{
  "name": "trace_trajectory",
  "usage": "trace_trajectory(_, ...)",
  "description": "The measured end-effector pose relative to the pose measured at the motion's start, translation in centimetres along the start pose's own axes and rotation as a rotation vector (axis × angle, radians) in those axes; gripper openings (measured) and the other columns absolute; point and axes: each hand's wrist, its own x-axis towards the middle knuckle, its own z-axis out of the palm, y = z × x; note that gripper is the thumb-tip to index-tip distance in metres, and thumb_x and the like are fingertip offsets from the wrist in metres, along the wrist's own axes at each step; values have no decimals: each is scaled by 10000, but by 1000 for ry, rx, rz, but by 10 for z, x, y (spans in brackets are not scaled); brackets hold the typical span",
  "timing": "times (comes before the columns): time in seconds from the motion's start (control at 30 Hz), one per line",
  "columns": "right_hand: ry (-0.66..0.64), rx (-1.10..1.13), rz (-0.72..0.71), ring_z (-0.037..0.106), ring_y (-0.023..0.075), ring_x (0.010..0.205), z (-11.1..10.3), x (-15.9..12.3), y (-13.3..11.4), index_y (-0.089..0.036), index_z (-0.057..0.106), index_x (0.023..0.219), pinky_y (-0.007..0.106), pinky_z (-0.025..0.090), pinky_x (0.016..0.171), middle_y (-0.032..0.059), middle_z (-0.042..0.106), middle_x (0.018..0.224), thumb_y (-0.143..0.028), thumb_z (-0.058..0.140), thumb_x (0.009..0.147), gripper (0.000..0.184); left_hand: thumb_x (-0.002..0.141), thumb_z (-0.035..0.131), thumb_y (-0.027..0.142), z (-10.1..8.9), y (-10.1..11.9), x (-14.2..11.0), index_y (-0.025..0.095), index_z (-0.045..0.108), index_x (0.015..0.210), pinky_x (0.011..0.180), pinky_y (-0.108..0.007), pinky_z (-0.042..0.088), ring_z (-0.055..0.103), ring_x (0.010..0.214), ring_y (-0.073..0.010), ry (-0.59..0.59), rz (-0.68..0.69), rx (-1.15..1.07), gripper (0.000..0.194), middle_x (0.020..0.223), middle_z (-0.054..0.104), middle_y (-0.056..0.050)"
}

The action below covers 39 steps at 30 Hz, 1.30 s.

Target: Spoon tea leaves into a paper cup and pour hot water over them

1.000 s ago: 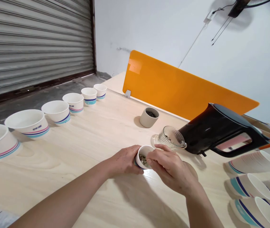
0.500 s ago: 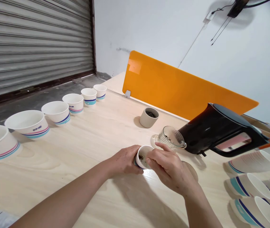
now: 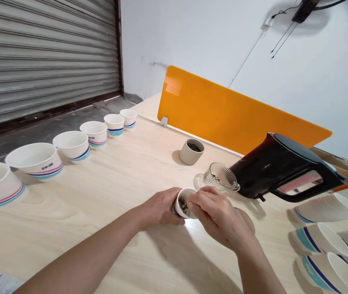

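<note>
- Paper cup [image 3: 185,196] sits inside the left grip [image 3: 161,206], its open mouth turned up toward the viewer; the long axis runs from the base at lower left to the rim at upper right, foreshortened by the view. Whether the base touches the counter [image 3: 115,171] cannot be told.
- Left grip is wrapped around the cup's left side, fingers on the far side and thumb on the near side.
- Right grip [image 3: 218,216] comes over the cup's rim from the right, its fingers bunched and tips at the mouth; whether they pinch anything cannot be told, since the hand hides it.
- Brownish bits [image 3: 184,205] lie inside the cup, just left of the right grip's fingertips.
- Ribbed glass cup [image 3: 221,177] stands just beyond the right grip, dark bits inside, its handle pointing right toward the kettle.
- Black kettle [image 3: 284,167] stands beyond and right of the right grip, spout away from its handle, which is on the right.
- Beige pot [image 3: 191,154] stands upright beyond both grips, mouth up, dark contents showing.
- Tan round object [image 3: 247,220] is partly hidden behind the right grip's wrist.
- Six paper bowls [image 3: 70,145] form a row well left of the left grip, mouths up.
- More paper containers [image 3: 311,239] stand well right of the right grip.
- Orange panel [image 3: 238,108] rises beyond the pot.
</note>
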Motion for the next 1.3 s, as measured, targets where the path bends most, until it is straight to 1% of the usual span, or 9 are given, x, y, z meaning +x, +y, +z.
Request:
trace_trajectory(0.1, -53, 85, 5, 443, 90, 610, -3, -2, 0, -198, 460, 863, 290, 384, 773, -41, 530, 705, -148, 415, 994, 147, 635, 767, 299, -3, 3, -2, 273, 577, 1105, 692, -313, 469, 620, 938, -249, -24, 12, -19, 508, 1044, 651, 6)
trace_trajectory(0.23, -69, 45, 24, 404, 85, 571, -8, -4, -1, -193, 462, 850, 305, 369, 814, -57, 490, 666, -149, 423, 991, 153, 641, 766, 282, -7, 8, -5, 269, 575, 1170, 710, -307, 475, 617, 983, -252, -44, 16, -49, 563, 1110, 651, -4)
trace_trajectory(0.37, -88, 62, -40, 440, 83, 601, -7, -2, -2, -188, 470, 849, 293, 359, 831, -53, 515, 692, -146, 432, 990, 152, 643, 771, 297, -6, 8, -4, 290, 583, 1137, 691, -298, 468, 627, 942, -238, -34, 10, -50, 528, 1064, 659, 20)
trace_trajectory(0.63, -9, -132, -42, 409, 91, 581, -6, 0, -1, -179, 476, 844, 284, 351, 826, -43, 518, 685, -110, 410, 983, 168, 601, 769, 276, 0, 1, -1, 289, 568, 1130, 682, -299, 466, 637, 917, -245, -4, -6, 11, 567, 1047, 664, 20)
trace_trajectory(0.73, -31, -69, -17, 376, 84, 562, -8, -1, -2, -181, 461, 826, 287, 351, 834, -59, 473, 660, -115, 422, 979, 171, 620, 769, 282, -2, 3, -2, 292, 566, 1154, 695, -295, 471, 633, 942, -241, -19, 1, -23, 572, 1065, 662, 20)
trace_trajectory(0.87, -48, 93, -9, 415, 76, 586, -5, -1, -2, -190, 457, 854, 278, 353, 820, -63, 477, 681, -139, 440, 985, 141, 638, 777, 299, -2, 1, -1, 301, 575, 1132, 687, -288, 467, 628, 929, -224, -30, 24, -47, 534, 1053, 658, 38)
trace_trajectory(0.97, 3, 42, -19, 415, 80, 584, -1, 0, -1, -192, 450, 856, 281, 344, 824, -57, 511, 699, -125, 414, 990, 154, 606, 786, 292, 2, -4, 2, 308, 573, 1098, 656, -290, 456, 629, 891, -219, -1, 16, -16, 537, 1013, 658, 52)
trace_trajectory(1.13, 30, -117, 13, 398, 82, 572, -3, -1, -2, -190, 455, 859, 289, 334, 878, -64, 531, 693, -128, 404, 990, 154, 604, 781, 272, 3, -5, 1, 302, 562, 1150, 720, -305, 469, 626, 938, -222, 13, 36, -1, 589, 1053, 654, 40)
trace_trajectory(1.3, -7, 4, 18, 394, 68, 555, -7, -1, -6, -191, 482, 865, 258, 351, 852, -83, 474, 656, -124, 434, 977, 139, 629, 784, 294, -2, 1, -2, 317, 564, 1162, 697, -295, 465, 622, 934, -216, -34, 5, -58, 577, 1059, 656, 49)
